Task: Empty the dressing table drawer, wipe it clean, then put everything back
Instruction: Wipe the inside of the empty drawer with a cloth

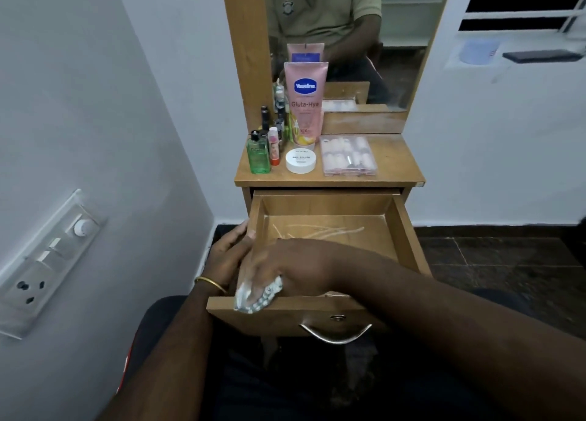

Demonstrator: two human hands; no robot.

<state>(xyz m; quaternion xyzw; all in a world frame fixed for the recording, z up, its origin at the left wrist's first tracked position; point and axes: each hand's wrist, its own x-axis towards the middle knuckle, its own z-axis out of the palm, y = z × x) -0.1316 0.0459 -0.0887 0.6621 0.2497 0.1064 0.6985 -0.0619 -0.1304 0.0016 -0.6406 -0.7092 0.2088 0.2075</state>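
The wooden drawer point(409, 230) is pulled out and holds nothing; pale streaks mark its floor. My right hand point(285, 262) reaches into its front left corner, shut on a crumpled white cloth point(258, 295) that sticks out over the front edge. My left hand point(230, 252) grips the drawer's left wall from outside. On the tabletop point(396, 160) stand a pink Vaseline tube point(305, 103), a green bottle point(258, 155), a small red-capped tube point(274, 149), a white nail polish jar point(300, 160), a clear nail box point(348, 155) and dark bottles point(264, 116).
A mirror point(348, 40) rises behind the tabletop and reflects a seated person. A switch panel point(47, 262) sits on the left wall. A metal handle point(334, 333) hangs on the drawer front. Dark tiled floor point(507, 255) lies to the right.
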